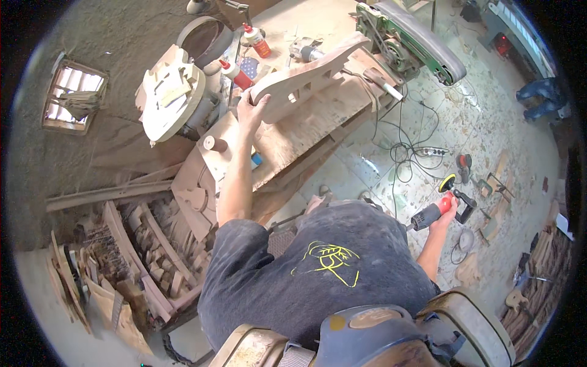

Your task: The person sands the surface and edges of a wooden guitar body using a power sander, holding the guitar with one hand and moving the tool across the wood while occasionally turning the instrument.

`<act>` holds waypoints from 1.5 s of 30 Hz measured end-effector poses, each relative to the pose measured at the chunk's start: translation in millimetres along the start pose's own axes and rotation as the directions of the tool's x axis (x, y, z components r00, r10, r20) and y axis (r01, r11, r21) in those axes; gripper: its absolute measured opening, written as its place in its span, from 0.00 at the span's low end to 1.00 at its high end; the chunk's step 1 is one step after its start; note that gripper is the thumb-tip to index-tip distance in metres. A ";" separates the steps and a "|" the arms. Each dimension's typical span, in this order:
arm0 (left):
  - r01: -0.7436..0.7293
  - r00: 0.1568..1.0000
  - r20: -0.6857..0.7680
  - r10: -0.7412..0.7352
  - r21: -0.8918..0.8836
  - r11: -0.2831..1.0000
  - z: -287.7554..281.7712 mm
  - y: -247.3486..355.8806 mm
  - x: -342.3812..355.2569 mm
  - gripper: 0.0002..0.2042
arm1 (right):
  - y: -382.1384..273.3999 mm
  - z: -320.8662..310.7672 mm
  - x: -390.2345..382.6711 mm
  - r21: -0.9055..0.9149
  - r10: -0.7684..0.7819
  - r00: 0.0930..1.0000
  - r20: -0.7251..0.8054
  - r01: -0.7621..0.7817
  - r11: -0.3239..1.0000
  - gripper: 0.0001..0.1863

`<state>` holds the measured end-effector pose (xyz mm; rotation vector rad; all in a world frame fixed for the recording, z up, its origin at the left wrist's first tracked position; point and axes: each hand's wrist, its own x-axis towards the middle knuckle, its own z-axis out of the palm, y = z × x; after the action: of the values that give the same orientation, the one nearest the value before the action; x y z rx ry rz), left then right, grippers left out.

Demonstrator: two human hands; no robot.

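My left hand (pixel 249 110) grips the near end of a pale wooden guitar body (pixel 292 87), which is tilted up on its edge on the workbench (pixel 299 144). Several rectangular cavities are cut through its face. My right hand (pixel 450 211) is wrapped round a red and black power sander (pixel 428 215), held out to my right over the floor. A round pad with a yellow edge (pixel 447 182) and a black side handle (pixel 468 207) show at the sander's front end. The pad is well apart from the guitar body.
Two red-capped glue bottles (pixel 258 41) stand behind the guitar body. A green belt sander (pixel 397 49) is at the bench's far end. Tangled black cords (pixel 403 150) and another sander (pixel 464 166) lie on the floor. Wood offcuts (pixel 162 263) fill a rack at left.
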<state>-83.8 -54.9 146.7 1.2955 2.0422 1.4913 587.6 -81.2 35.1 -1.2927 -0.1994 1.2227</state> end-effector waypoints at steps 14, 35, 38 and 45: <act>0.009 1.000 -0.025 -0.012 -0.132 0.991 5.1 1.8 -2.8 0.21 | 22.5 15.7 -40.4 -0.086 0.116 0.992 -0.057 -0.120 0.989 0.15; -0.012 0.965 0.261 -0.003 0.054 0.998 44.6 74.2 -36.9 0.28 | 39.7 32.7 -50.2 -0.146 0.097 0.992 -0.075 -0.107 0.984 0.19; 0.075 0.966 0.248 -0.069 -0.014 0.997 32.8 58.0 -19.1 0.29 | 42.1 28.4 -48.9 -0.116 0.054 0.998 -0.039 -0.059 0.992 0.20; 0.279 0.943 0.257 -0.213 -0.256 0.925 6.2 1.6 7.1 0.23 | 38.5 13.0 -48.3 -0.077 0.068 0.997 -0.020 -0.069 0.995 0.20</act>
<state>-82.7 -45.4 147.3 0.9970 1.6955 1.3933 536.4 -118.0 32.8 -1.3870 -0.1934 1.2725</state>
